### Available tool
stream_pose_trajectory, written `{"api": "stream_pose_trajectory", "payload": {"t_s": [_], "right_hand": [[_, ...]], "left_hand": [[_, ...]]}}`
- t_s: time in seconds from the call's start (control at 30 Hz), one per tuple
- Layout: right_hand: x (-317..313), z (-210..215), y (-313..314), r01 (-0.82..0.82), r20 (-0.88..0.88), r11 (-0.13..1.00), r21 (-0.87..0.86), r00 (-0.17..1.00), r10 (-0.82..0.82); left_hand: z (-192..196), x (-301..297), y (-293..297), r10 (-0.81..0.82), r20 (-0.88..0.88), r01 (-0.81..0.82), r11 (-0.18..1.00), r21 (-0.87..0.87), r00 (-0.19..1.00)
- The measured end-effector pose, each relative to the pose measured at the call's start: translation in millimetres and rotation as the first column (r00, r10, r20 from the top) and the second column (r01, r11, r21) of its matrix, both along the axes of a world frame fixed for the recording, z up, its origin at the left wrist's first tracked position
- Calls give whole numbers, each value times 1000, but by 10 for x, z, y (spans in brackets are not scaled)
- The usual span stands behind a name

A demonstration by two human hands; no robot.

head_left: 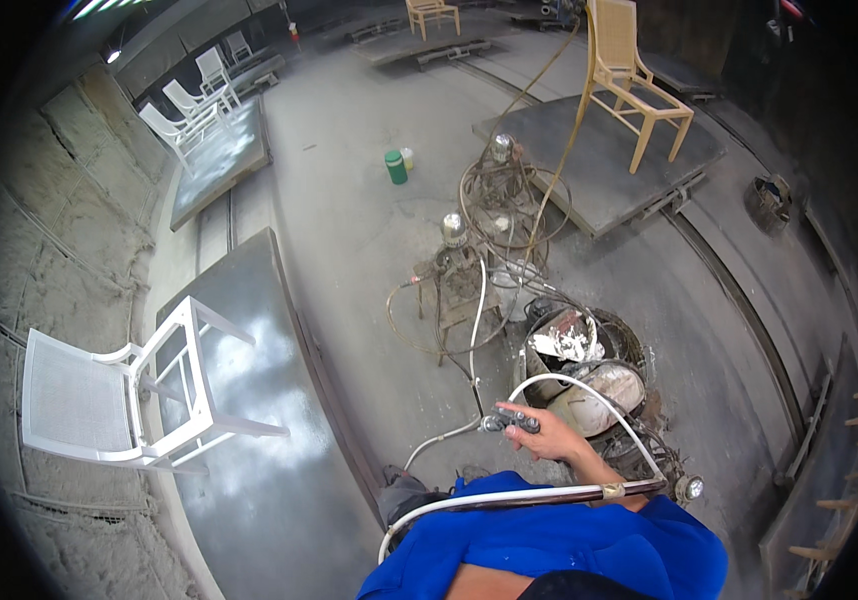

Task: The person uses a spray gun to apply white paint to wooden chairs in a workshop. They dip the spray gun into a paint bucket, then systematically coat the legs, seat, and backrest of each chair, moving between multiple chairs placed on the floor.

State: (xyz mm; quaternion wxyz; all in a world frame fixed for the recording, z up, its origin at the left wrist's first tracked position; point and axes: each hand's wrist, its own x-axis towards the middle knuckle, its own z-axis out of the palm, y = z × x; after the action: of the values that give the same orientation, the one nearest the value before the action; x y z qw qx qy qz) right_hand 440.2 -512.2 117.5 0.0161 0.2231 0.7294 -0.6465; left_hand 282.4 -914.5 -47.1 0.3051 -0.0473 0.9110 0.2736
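Note:
My right hand (552,437) is closed around a small dark grey spray gun (514,421), held out in front of my blue clothing. A white hose (519,494) crosses my body and loops over my right forearm. My left hand does not show. To the left, a white chair frame (204,395) with a mesh back (79,395) and an open seat stands on a dark platform (239,520) smeared with white. The gun is apart from the chair.
Pumps (454,230) with tangled hoses stand ahead, beside a bucket (639,345) with white-coated contents. A wooden chair (639,85) stands on a platform (599,200) at far right. More white chairs (184,110) are at far left. A green container (396,167) sits on the floor.

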Motion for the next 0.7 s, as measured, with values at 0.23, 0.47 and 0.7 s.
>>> {"api": "stream_pose_trajectory", "payload": {"t_s": [0.23,0.47,0.7], "right_hand": [[-7,73,-98,-110,177,992,-56,977,118],[-68,71,-154,-230,121,971,-60,964,236],[-64,98,-171,-293,145,956,-13,945,292]], "left_hand": [[-185,-76,244,-21,-10,22,999,44,1000],[-307,-15,240,4,0,-4,998,64,1000],[-390,84,199,20,0,-20,996,82,1000]]}}
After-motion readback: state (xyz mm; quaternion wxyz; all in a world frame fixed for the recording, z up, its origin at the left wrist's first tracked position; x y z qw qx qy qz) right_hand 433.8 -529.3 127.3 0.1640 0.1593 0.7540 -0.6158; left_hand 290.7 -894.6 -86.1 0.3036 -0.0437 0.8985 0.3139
